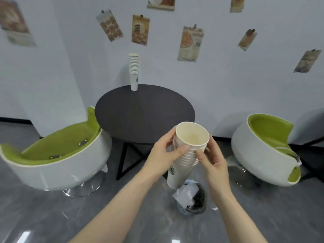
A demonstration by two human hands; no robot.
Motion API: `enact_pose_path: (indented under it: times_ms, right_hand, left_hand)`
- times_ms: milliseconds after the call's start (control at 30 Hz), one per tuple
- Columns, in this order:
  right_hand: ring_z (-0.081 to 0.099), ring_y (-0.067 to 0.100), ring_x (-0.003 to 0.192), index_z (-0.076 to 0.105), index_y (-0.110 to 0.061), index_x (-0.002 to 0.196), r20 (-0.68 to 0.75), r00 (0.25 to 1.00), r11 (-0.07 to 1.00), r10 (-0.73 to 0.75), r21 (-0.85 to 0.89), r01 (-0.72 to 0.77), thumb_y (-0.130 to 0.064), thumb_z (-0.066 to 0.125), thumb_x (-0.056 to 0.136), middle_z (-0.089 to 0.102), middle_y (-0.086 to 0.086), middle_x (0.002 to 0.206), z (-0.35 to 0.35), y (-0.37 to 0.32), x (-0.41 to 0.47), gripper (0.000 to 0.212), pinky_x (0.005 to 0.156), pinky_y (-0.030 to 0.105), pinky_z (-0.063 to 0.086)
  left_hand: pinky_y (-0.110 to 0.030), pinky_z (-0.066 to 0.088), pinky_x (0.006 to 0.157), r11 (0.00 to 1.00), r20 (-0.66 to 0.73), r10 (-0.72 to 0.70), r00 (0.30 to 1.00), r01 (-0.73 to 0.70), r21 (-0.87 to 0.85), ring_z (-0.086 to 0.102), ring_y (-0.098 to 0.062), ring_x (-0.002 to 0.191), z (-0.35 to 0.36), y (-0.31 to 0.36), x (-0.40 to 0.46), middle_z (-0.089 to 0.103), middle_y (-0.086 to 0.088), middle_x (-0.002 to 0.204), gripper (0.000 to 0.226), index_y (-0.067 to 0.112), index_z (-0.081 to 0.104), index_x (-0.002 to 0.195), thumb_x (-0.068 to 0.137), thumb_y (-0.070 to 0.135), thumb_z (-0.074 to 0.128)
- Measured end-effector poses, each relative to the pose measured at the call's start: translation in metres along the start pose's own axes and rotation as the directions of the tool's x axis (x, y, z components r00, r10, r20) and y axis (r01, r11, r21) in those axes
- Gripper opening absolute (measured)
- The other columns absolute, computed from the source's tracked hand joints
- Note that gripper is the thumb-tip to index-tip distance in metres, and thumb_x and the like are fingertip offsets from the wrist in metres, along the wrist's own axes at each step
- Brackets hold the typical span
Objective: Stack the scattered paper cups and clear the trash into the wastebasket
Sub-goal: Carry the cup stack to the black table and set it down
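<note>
I hold a stack of several nested white paper cups [177, 174] tilted in front of me, its open mouth facing up toward the camera. My left hand [163, 155] grips the stack's left side, thumb across the rims. My right hand [213, 160] holds the right side, thumb on the rims. Directly below the stack, on the floor, stands the wastebasket [192, 200] with a black liner and white crumpled trash inside. A second tall stack of cups [134, 71] stands upright at the far edge of the round dark table [140, 113].
A green-and-white tub chair [57, 155] stands to the left of the table and another chair [268, 148] to the right. Black table legs [126, 160] reach the grey glossy floor. Paper posters hang on the pale wall behind.
</note>
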State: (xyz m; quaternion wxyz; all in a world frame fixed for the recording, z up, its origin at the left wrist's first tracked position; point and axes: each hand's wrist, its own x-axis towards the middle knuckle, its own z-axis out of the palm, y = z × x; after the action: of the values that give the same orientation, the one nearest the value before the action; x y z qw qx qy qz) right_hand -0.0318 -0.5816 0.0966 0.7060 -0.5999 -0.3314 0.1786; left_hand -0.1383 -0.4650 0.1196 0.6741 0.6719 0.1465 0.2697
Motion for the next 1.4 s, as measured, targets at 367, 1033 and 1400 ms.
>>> enact_pose_path:
  times_ms: [367,1033,1400]
  right_hand:
    - [0.053,0.004,0.123,0.046,-0.03,0.14,0.209,0.978,0.999,-0.005,-0.03,0.011,-0.016,0.065,0.088,0.057,-0.013,0.134,0.053,0.077,0.261,0.057,0.103,0.032,0.042]
    - [0.051,0.01,0.126,0.046,-0.032,0.138,0.293,0.925,0.969,0.24,-0.013,-0.247,-0.019,0.067,0.08,0.057,-0.013,0.134,0.211,0.211,0.65,0.063,0.109,0.046,0.038]
    - [0.047,0.009,0.128,0.04,-0.038,0.141,0.077,0.979,0.982,0.19,-0.01,-0.19,-0.033,0.052,0.096,0.049,-0.014,0.14,0.284,0.183,0.802,0.047,0.104,0.041,0.042]
  left_hand:
    - [-0.041,0.045,0.104,1.0,-0.184,-0.006,0.983,0.007,0.008,0.055,0.001,0.117,-0.093,-0.044,0.224,0.06,0.022,0.124,0.047,0.049,0.051,0.128,0.088,0.029,0.067]
    - [-0.02,0.044,0.086,0.978,-0.187,-0.204,0.961,0.209,0.007,0.052,0.022,0.098,-0.306,-0.113,0.593,0.057,0.04,0.105,0.042,0.057,0.046,0.112,0.091,0.024,0.062]
    - [-0.025,0.054,0.078,0.995,-0.227,-0.102,0.968,0.098,-0.028,0.06,0.013,0.083,-0.385,-0.069,0.736,0.06,0.022,0.108,0.034,0.037,0.051,0.12,0.093,0.018,0.061]
